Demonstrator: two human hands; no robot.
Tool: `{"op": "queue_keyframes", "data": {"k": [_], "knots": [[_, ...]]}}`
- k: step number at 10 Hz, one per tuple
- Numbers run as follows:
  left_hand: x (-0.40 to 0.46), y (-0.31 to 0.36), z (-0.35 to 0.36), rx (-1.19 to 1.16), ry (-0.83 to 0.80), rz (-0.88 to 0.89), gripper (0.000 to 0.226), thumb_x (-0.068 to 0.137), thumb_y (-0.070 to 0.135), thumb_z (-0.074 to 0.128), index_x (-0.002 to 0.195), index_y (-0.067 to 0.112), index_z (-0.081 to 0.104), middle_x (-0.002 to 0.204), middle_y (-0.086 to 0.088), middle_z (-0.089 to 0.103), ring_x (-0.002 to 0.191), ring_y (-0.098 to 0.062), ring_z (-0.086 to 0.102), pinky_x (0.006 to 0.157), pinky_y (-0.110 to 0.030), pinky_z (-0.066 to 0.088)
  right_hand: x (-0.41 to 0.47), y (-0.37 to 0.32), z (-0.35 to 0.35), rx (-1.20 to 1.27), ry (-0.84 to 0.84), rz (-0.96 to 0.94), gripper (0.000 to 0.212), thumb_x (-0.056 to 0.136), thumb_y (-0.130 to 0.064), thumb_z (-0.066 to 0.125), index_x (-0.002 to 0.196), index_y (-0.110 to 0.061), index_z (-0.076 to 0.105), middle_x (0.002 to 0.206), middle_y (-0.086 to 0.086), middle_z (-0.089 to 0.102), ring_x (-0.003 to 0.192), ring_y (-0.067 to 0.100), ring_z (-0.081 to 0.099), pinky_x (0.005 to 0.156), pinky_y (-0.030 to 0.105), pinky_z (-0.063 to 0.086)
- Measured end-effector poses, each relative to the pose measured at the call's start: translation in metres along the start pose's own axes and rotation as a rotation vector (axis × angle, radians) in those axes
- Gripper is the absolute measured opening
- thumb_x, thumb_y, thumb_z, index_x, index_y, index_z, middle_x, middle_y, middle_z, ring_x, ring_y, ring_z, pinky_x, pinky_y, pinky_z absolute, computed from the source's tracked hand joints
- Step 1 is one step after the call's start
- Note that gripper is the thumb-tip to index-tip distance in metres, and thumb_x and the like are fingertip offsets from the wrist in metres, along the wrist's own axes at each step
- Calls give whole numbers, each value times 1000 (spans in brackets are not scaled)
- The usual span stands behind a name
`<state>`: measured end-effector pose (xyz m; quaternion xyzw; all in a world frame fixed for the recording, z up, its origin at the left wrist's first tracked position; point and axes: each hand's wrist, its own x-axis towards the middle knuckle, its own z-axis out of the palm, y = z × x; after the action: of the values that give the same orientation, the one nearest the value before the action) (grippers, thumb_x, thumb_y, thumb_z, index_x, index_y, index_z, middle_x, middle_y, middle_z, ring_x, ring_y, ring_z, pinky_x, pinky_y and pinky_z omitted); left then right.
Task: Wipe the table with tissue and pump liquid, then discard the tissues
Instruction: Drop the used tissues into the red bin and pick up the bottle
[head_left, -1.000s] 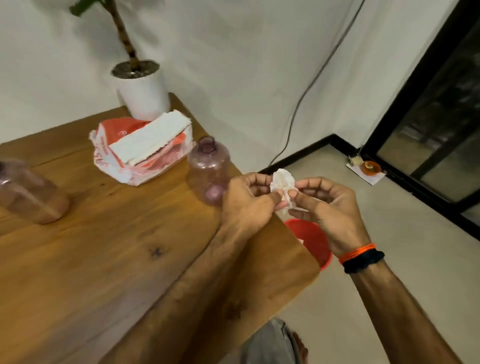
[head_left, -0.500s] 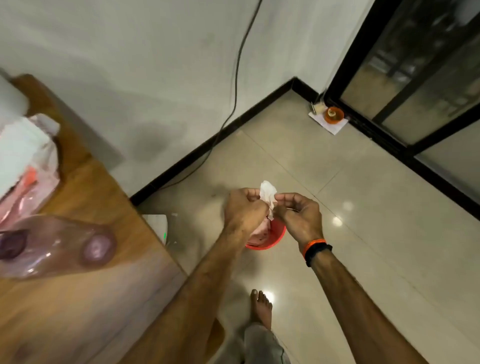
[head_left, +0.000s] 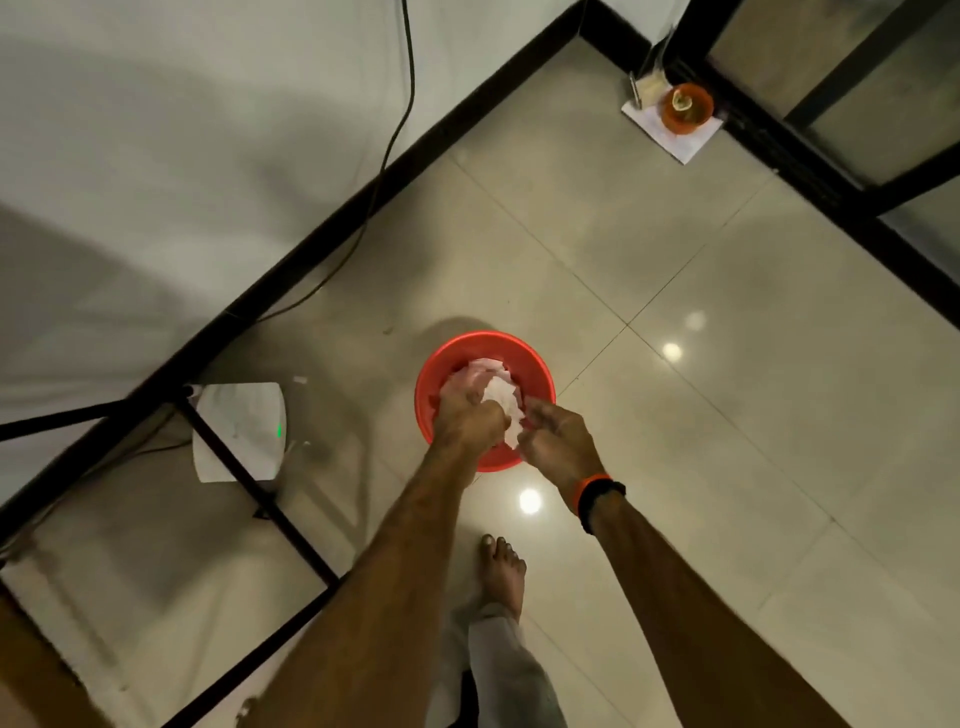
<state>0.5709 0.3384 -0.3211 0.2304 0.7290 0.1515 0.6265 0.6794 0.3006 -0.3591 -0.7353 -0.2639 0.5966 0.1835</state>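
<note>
A crumpled white tissue (head_left: 503, 402) is pinched between my left hand (head_left: 467, 418) and my right hand (head_left: 557, 436), directly over a red bin (head_left: 537, 382) that stands on the tiled floor. More white tissue (head_left: 485, 368) lies inside the bin beyond my fingers. Both hands reach down over the bin's near rim and hide its front part. The table top, the tissue pack and the pump bottle are out of view.
The black metal table frame (head_left: 249, 483) crosses the left side, with a white box showing a green light (head_left: 236, 431) on the floor beneath it. A cable (head_left: 395, 135) runs down the wall. My bare foot (head_left: 504, 574) stands close behind the bin. A small orange dish (head_left: 685, 106) sits by the door frame.
The view swung down from the table to the floor. Both hands carried the tissue off the table's edge and lowered it over the red bin.
</note>
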Motion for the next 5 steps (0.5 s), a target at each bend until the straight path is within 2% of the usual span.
{"op": "queue_keyframes", "data": {"k": [1,2,3,4,5], "knots": [[12,-1,-4,28,-27,-12,42,86,-3,63,128,4,57,111,-12,67,94,-23,65,78,-27,55,11,4,-3,-65,29,26,49,85,-2,56,130,-22,59,109,-11,64,104,19,59,98,37,50],[9,-2,-4,42,-24,4,38,90,-3,56,127,-1,57,108,-16,67,86,-21,59,71,-25,51,9,2,-8,-100,57,23,43,85,-3,61,125,-18,61,91,-14,59,98,17,57,89,28,47],[-7,3,-8,50,-7,18,37,87,-4,57,123,4,59,109,-14,66,95,-27,64,88,-35,55,-5,-7,-14,-48,65,21,33,83,0,62,110,-19,63,96,-9,65,102,21,62,97,37,51],[-41,13,-17,38,-60,18,34,88,-3,58,120,7,59,118,-16,64,109,-32,64,93,-41,54,-32,-23,-17,-18,91,-13,30,83,0,63,105,-20,63,103,-3,68,102,21,64,98,39,51],[-83,20,-33,48,16,90,15,82,-1,60,86,13,65,83,-7,67,84,-26,66,77,-34,53,-74,-42,-18,15,86,-52,31,83,1,61,107,-18,65,106,0,69,105,22,65,100,41,50]]}}
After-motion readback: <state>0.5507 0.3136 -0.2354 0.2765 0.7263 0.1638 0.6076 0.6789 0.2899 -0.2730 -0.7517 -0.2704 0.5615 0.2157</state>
